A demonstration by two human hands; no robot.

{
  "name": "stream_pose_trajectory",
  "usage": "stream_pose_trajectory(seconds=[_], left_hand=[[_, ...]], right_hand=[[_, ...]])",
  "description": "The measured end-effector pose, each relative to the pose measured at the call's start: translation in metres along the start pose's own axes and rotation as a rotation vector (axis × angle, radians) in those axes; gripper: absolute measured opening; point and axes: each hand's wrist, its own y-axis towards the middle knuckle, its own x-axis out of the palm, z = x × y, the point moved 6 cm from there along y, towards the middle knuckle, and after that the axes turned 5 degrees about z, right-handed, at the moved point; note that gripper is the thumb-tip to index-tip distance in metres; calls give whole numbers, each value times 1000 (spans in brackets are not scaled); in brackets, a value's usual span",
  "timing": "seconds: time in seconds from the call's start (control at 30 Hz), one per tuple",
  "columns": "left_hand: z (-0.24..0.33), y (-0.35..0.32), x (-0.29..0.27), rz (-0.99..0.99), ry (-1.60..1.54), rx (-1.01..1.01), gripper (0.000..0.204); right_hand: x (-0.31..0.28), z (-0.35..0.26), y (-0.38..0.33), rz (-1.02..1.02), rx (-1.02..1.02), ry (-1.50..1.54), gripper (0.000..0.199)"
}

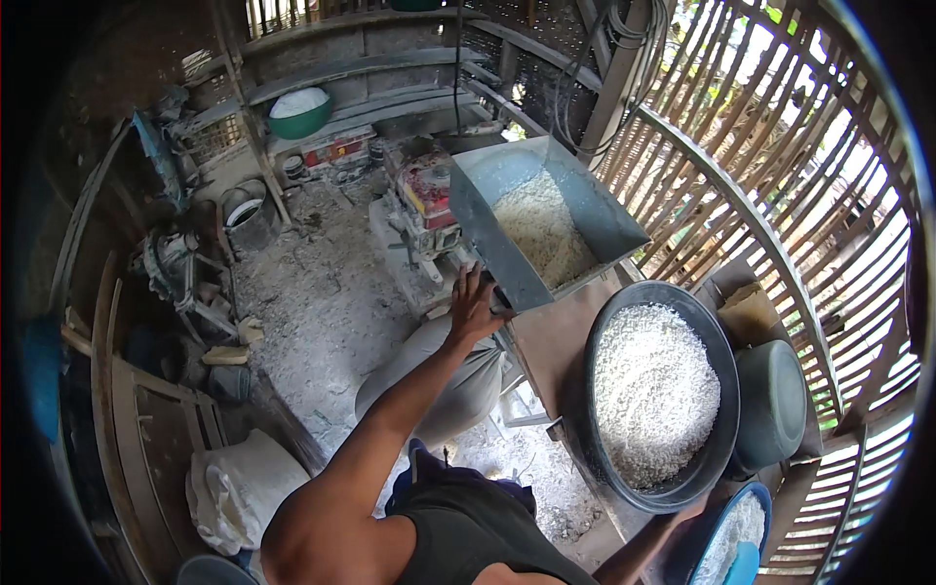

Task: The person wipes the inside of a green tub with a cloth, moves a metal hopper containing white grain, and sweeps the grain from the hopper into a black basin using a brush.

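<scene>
Head view: left hand [475, 307] presses fingers against grey metal hopper [531, 219]; right hand hidden; red-yellow label on engine [426, 195]

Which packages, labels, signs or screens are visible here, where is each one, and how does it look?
Label plate: on the engine left of the metal hopper, rectangular, red, yellow and white.
Box-like package: on the floor below the green bowl, flat, red and white.
Sack: under the left hand, bulging, grey.
No screens or signs.
</scene>
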Motion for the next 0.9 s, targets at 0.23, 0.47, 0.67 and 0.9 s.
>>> stream_pose_trajectory(seconds=[0.23,0.47,0.67,0.9], left_hand=[[-7,0,1,-103,-1,-104,73],[-31,-8,53,-227,-12,-108,89],[-55,3,32,-252,211,-58,83],[-31,10,22,-338,212,-82,83]], right_hand=[[-20,-61,-90,413,542,354,49],[-61,-107,-55,285,600,-25,31],[-30,-83,-32,-64,509,-138,40],[21,-32,25,-316,35,-301,50]])
